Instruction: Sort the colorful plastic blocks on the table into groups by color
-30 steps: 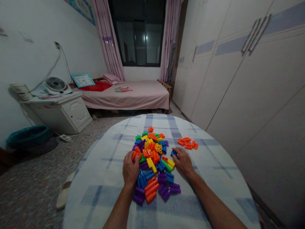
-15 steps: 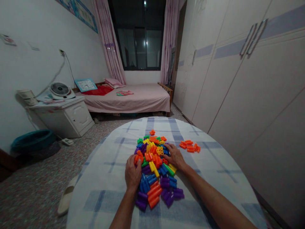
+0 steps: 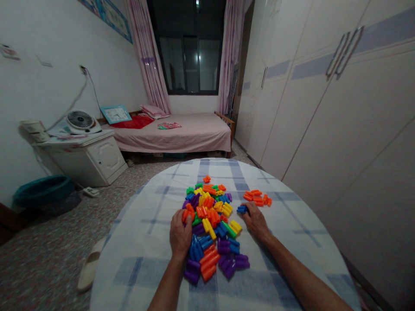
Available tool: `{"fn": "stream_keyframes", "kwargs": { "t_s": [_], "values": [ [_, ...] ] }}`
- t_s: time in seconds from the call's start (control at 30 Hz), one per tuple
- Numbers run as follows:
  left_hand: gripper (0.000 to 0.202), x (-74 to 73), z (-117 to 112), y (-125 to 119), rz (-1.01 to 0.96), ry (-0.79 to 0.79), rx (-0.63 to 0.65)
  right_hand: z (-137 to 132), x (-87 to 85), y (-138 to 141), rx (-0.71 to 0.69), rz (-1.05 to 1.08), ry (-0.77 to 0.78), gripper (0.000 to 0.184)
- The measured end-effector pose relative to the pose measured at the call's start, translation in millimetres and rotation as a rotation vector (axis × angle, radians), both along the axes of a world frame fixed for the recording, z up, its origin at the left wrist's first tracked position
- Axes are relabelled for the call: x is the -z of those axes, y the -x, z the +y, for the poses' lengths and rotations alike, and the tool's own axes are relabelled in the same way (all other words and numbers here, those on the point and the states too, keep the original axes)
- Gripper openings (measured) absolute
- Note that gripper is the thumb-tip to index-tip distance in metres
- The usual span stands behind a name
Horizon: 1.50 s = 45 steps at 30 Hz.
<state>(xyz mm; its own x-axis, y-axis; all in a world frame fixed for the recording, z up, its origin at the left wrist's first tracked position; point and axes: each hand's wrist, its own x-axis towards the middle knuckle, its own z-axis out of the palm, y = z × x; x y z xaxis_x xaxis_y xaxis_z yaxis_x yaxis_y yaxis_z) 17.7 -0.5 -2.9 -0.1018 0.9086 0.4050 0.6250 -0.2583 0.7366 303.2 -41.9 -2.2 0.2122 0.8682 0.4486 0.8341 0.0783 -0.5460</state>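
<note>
A pile of colourful plastic building blocks (image 3: 207, 214), made of joined tubes, lies in the middle of the round table. My right hand (image 3: 255, 219) is just right of the pile, its fingers closed on a blue block (image 3: 241, 209) low over the cloth. At the pile's left edge, my left hand (image 3: 180, 232) has its thumb and fingers around an orange block (image 3: 188, 213). Parts of that block are hidden by the fingers. Purple blocks (image 3: 228, 266) and a row of orange tubes (image 3: 209, 262) form the near end of the pile.
A separate group of orange blocks (image 3: 257, 198) lies right of the pile, beyond my right hand. One small orange block (image 3: 206, 179) sits at the far end. The table wears a checked cloth (image 3: 145, 242). A bed (image 3: 194, 134) and wardrobe (image 3: 324, 129) stand around it.
My right hand has moved right, away from the pile, carrying a blue block out of it. Yellow blocks it covered now show. My left hand has stayed in place.
</note>
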Motion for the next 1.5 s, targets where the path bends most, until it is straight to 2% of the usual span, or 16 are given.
{"fn": "stream_keyframes", "kwargs": {
  "t_s": [0.3, 0.37, 0.47, 0.57, 0.63, 0.7, 0.83, 1.03, 1.1, 1.23, 1.3, 1.4, 1.5],
  "values": [
    [0.034, -1.6, -1, 0, 0.007, 0.027, 0.008, -36, -5.0, -40, 0.237, -0.070, 0.076, 0.033],
    [0.033, -1.4, 0, 0, 0.007, 0.025, 0.007, -41, -6.7, -42, 0.218, -0.051, 0.082, 0.039],
    [0.033, -0.3, 1, 0, 0.003, 0.022, 0.002, -45, -8.6, -35, 0.099, -0.087, 0.096, 0.045],
    [0.032, 0.7, 2, 0, -0.004, 0.011, 0.001, -45, -9.6, -27, 0.048, -0.195, 0.146, 0.033],
    [0.031, 0.8, 2, 0, -0.005, 0.010, 0.002, -44, -8.9, -27, 0.112, -0.252, 0.173, 0.022],
    [0.031, 0.3, 2, 0, -0.004, 0.012, 0.010, -44, -7.1, -32, 0.234, -0.290, 0.190, 0.016],
    [0.030, -0.4, 0, 0, -0.012, 0.007, 0.020, -45, -4.1, -47, 0.423, -0.322, 0.221, 0.015],
    [0.030, 0.7, 1, 0, -0.015, 0.004, 0.016, -36, -5.4, -52, 0.556, -0.320, 0.272, 0.015],
    [0.029, 0.7, 1, 0, -0.019, 0.000, 0.008, -28, -5.0, -55, 0.534, -0.309, 0.264, 0.015],
    [0.030, 1.5, 0, -1, -0.025, -0.004, 0.007, -4, -4.0, -61, 0.342, -0.321, 0.190, 0.018],
    [0.031, 3.2, 1, -1, -0.025, 0.004, 0.006, 7, -4.6, -62, 0.289, -0.335, 0.171, 0.017],
    [0.033, 6.5, 3, 0, -0.019, 0.014, 0.008, 16, -5.6, -60, 0.275, -0.343, 0.168, 0.013],
    [0.033, 7.9, 3, 0, -0.019, 0.006, 0.006, 14, -4.3, -57, 0.295, -0.351, 0.167, 0.013]
  ]
}}
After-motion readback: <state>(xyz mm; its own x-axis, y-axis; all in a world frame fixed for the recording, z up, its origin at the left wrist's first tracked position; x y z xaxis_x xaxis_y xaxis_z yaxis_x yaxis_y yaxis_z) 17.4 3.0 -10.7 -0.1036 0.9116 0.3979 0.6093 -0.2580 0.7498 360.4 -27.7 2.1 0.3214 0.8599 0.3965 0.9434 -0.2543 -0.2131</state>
